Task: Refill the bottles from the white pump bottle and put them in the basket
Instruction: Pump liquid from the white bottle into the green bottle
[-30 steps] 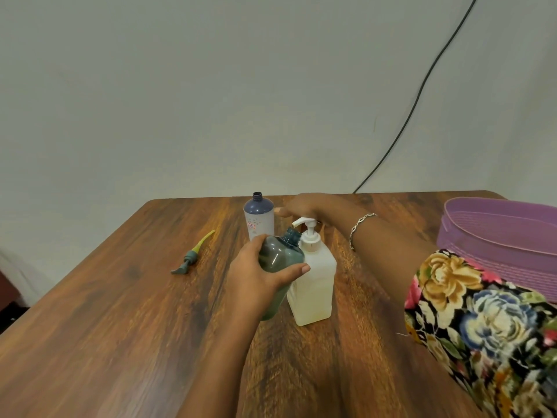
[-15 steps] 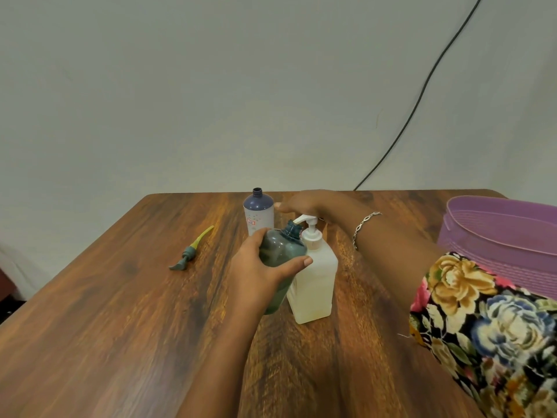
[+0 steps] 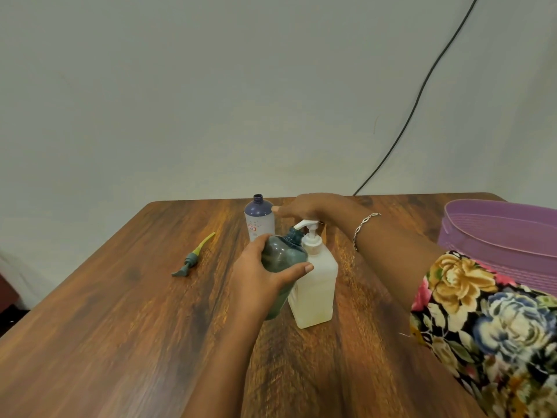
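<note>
Green bottle (image 3: pixel 283 257) tilted, neck at spout of white pump bottle (image 3: pixel 315 285), to catch liquid | left hand (image 3: pixel 259 276) wraps it | right hand (image 3: pixel 307 206) lies open-fingered on pump.

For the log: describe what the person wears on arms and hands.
Left hand and forearm: bare, no sleeve or jewellery showing. Right hand: bare; thin silver chain bracelet at the wrist; black floral sleeve higher up.

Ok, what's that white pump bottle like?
The white pump bottle is square-sided, cloudy plastic, seems to hold pale liquid, and stands upright on the table. Its spout points left at the neck of the green bottle. The right hand rests on the pump; the left hand holds the green bottle against it.
</note>
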